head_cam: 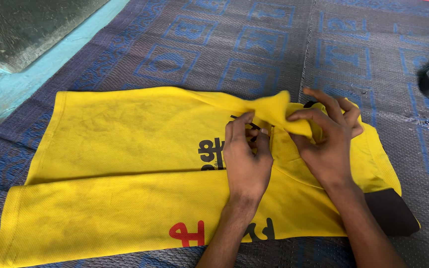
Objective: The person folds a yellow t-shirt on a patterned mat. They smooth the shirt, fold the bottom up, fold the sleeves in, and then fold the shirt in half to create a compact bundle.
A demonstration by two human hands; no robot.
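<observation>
Both hands meet on a yellow shirt (125, 149) lying flat on the mat (274, 49) — the left hand (247, 159) pinches its fabric, the right hand (326, 144) grips a raised fold.

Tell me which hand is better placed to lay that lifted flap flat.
Probably the right hand: it pinches the raised yellow flap of the shirt. The left hand rests on the cloth beside it.

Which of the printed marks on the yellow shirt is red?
The mark at the near edge of the yellow shirt, beside the left forearm. The others, by the left hand, are black.
</observation>
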